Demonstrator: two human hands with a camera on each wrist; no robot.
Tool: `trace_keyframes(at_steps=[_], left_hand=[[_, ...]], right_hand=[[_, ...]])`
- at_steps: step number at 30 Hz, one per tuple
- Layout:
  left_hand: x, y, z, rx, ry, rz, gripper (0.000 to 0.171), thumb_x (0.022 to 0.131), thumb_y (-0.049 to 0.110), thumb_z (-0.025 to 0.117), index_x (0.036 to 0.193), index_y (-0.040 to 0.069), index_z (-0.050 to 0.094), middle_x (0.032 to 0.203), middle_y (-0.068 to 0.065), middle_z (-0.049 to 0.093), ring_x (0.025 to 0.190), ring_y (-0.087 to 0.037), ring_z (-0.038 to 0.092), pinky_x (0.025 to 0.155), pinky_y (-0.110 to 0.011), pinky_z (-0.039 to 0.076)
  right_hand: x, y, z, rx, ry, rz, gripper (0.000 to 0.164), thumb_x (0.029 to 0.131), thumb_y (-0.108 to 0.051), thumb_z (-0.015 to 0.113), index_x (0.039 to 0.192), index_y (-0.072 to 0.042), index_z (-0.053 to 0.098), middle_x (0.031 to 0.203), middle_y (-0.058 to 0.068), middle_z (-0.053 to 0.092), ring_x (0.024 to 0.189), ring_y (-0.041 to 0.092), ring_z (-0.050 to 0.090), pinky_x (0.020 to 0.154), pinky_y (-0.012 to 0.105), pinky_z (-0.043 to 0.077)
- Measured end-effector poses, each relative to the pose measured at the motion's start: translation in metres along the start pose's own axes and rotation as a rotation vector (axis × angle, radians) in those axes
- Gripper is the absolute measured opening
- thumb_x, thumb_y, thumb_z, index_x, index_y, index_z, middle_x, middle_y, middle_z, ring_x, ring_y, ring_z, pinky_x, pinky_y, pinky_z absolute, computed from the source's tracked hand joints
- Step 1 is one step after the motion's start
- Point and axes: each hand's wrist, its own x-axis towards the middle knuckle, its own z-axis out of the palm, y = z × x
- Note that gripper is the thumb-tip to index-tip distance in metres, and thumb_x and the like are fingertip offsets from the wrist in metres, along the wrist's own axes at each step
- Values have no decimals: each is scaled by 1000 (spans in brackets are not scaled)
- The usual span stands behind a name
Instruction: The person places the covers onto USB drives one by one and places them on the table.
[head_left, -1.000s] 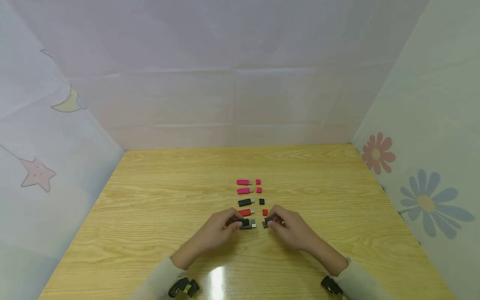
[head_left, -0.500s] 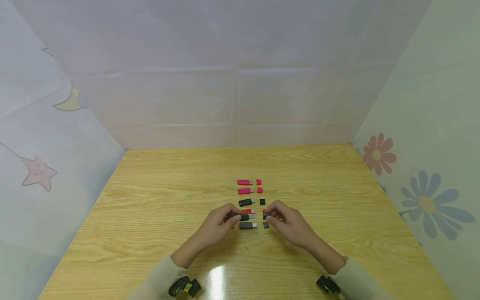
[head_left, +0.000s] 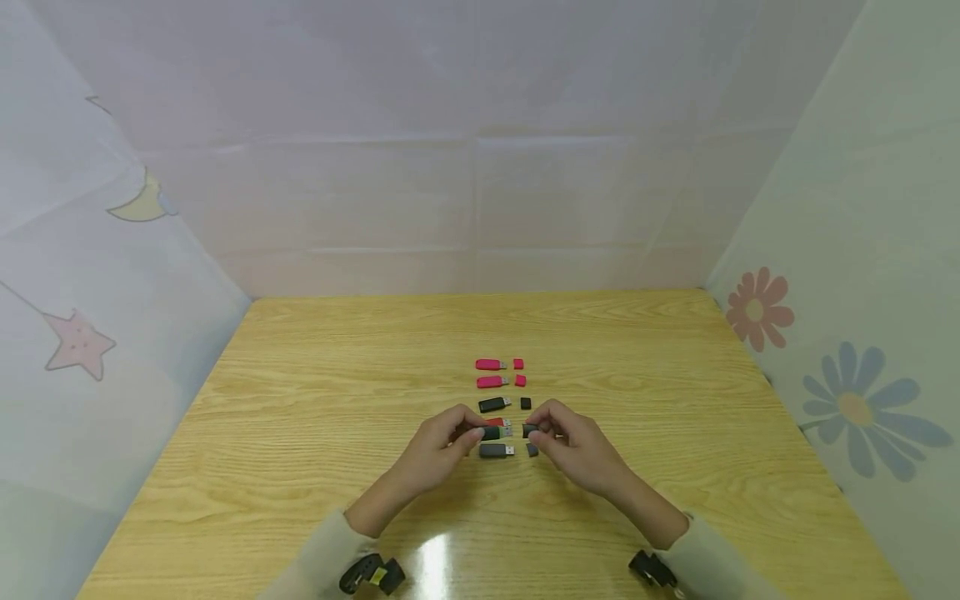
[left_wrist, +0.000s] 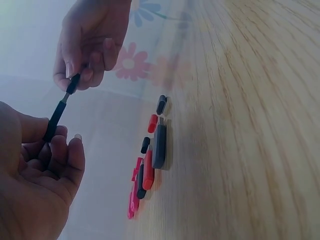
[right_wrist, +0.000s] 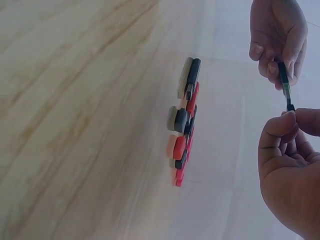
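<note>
My left hand [head_left: 441, 447] pinches a dark USB stick [head_left: 491, 433], its metal connector pointing right. Opposite it, my right hand [head_left: 576, 447] holds a small black cap [head_left: 529, 430] between thumb and fingers. A narrow gap shows between connector and cap in the head view; in the left wrist view the connector's tip seems to meet the cap [left_wrist: 73, 84]. Both pieces are lifted above the table. Beneath them lie a grey USB stick [head_left: 492, 451] with its grey cap [head_left: 532, 450] and a partly covered red USB stick [head_left: 497, 422]. The red cap [left_wrist: 152, 123] shows in the left wrist view.
Farther back on the wooden table [head_left: 337, 375] lie a black USB stick [head_left: 492, 405] with a black cap [head_left: 526, 403], and two pink sticks, one a pink USB stick [head_left: 491, 382] beside its pink cap [head_left: 521, 381]. Patterned sheets [head_left: 360, 200] enclose the table.
Both hands have moved slightly away from the body, uncovering the grey USB stick and its cap. The held cap now lines up with the held stick's connector.
</note>
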Motion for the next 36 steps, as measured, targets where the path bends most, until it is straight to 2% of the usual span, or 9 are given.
trace_keyframes(at_steps=[11, 15, 21, 25, 31, 36], left_hand=[[0, 1, 3, -3, -11, 14, 14, 105, 18, 56, 112, 11, 66, 91, -14, 63, 75, -12, 56, 66, -25, 48], [-1, 2, 3, -9, -15, 15, 14, 105, 19, 56, 111, 10, 66, 97, -14, 67, 80, -21, 60, 68, -25, 49], [-1, 5, 3, -19, -21, 31, 13, 106, 18, 56, 111, 10, 65, 104, -4, 70, 87, -31, 64, 69, -25, 50], [-1, 6, 3, -11, -23, 38, 13, 105, 18, 56, 111, 11, 65, 106, -1, 70, 88, -30, 65, 70, -25, 50], [-1, 7, 4, 10, -23, 27, 13, 105, 19, 57, 112, 12, 66, 104, 0, 69, 83, -17, 61, 68, -24, 49], [-1, 8, 4, 14, -27, 21, 13, 105, 19, 58, 111, 12, 66, 105, -1, 69, 83, -12, 59, 69, -24, 49]], right_hand=[[-1, -3, 3, 13, -4, -25, 11, 102, -16, 63, 112, -12, 62, 94, 1, 65, 85, 12, 59, 70, 26, 54], [-1, -5, 3, 13, -2, -21, 11, 101, -16, 64, 112, -14, 62, 93, 0, 65, 85, 12, 60, 71, 26, 55], [-2, -7, 3, 27, -22, -16, 12, 101, -16, 63, 112, -13, 62, 94, 1, 65, 86, 13, 61, 73, 27, 56], [-2, -8, 3, 25, -31, -13, 12, 102, -17, 63, 113, -13, 62, 94, 0, 64, 86, 13, 60, 73, 26, 56], [-2, -7, 3, 26, -41, -31, 11, 102, -14, 63, 112, -11, 62, 95, 3, 65, 86, 12, 61, 74, 26, 56], [-3, -9, 2, 26, -43, -24, 11, 102, -15, 63, 112, -14, 62, 96, 5, 66, 85, 12, 62, 74, 26, 56]])
